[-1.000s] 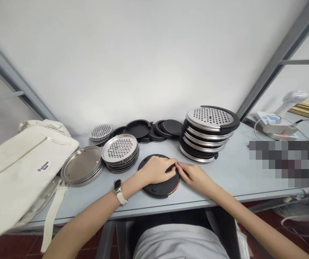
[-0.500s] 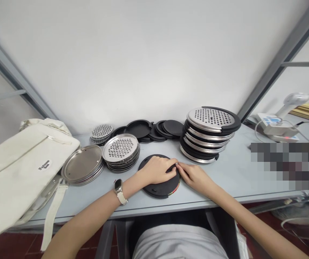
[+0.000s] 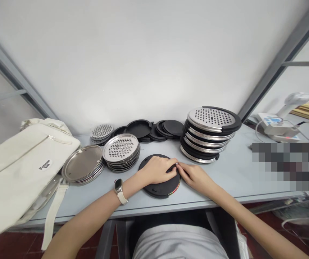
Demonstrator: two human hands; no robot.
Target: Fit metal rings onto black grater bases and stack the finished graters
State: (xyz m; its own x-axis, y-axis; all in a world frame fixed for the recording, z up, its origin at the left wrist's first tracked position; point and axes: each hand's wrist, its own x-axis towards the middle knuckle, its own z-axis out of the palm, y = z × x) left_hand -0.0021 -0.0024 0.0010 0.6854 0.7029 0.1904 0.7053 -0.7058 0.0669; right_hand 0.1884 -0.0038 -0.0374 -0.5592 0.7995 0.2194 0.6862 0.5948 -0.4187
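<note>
A round black plastic cover (image 3: 158, 189) lies flat near the front edge of the table, with a strip of red and yellow showing along its right rim. My left hand (image 3: 158, 171) rests over its top, fingers curled round towards the right rim. My right hand (image 3: 194, 176) comes from the other side, its fingers closed at that same rim and meeting the left fingertips. What lies under the cover is hidden. Behind and to the right rises a stack of perforated metal discs in black holders (image 3: 210, 120).
Left of my hands stand a pile of round grater plates (image 3: 120, 148) and a pile of plain metal discs (image 3: 82, 163). Several black covers (image 3: 139, 128) lie along the wall. A cream bag (image 3: 27, 165) occupies the left end; a white handheld scanner (image 3: 291, 104) stands right.
Both hands keep their places on the black cover. The view has shifted only very slightly.
</note>
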